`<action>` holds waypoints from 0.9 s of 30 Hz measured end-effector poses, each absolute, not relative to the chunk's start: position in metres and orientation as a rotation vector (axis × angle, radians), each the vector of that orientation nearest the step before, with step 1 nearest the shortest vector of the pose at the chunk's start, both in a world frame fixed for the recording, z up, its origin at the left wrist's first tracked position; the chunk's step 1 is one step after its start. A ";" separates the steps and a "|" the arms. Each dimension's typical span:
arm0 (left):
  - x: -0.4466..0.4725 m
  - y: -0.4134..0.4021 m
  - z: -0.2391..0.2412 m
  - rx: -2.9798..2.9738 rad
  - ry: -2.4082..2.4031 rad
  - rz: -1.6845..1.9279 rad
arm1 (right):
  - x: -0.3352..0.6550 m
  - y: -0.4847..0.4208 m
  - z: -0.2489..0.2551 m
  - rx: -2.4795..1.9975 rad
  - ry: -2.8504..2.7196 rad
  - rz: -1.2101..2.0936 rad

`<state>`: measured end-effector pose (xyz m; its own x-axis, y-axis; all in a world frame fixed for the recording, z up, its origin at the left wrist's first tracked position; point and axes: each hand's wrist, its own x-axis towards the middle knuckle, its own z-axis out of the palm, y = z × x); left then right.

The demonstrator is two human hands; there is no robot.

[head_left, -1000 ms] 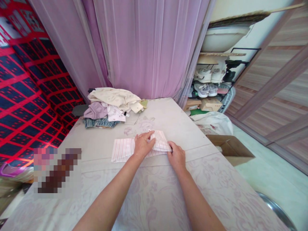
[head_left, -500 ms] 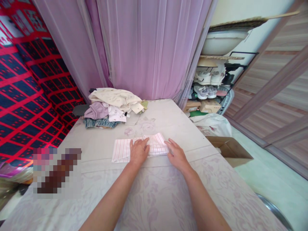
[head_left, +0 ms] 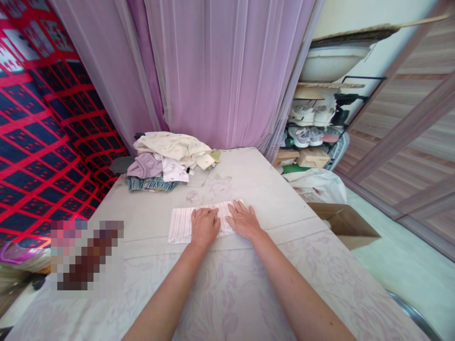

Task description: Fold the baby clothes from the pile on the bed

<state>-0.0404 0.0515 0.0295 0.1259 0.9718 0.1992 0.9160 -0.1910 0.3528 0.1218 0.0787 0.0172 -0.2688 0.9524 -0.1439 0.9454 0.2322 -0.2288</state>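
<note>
Shifted inward onto the striped cloth (head_left: 180, 226), the right hand (head_left: 244, 221) lies beside the left hand (head_left: 205, 226), both with fingers spread, between side edges of the bench (head_left: 259, 180), where uneven pressing could skew the folds.

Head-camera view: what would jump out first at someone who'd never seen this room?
Probably the red-and-dark checked fabric down the left side, bold beside the tall lilac curtain at the back. Then, at the centre, the left hand and right hand lying flat on a folded pink-striped cloth, with a heap of clothes beyond, towards the left.
</note>
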 end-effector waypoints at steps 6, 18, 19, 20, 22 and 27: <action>-0.080 0.046 0.024 2.242 1.993 0.639 | 0.117 0.076 0.036 -1.890 -2.437 0.397; -0.130 0.026 0.005 2.296 1.995 0.360 | 0.077 0.065 0.023 -1.726 -2.515 0.447; -0.129 0.026 0.004 2.295 1.996 0.379 | 0.079 0.066 0.024 -1.723 -2.514 0.462; -0.129 0.026 0.004 2.296 1.993 0.403 | 0.081 0.067 0.027 -1.721 -2.497 0.467; -0.129 0.025 0.002 2.297 1.981 0.465 | 0.085 0.067 0.031 -1.725 -2.407 0.430; -0.140 0.026 -0.006 2.169 1.899 0.844 | 0.082 0.053 0.034 -1.669 -2.168 0.210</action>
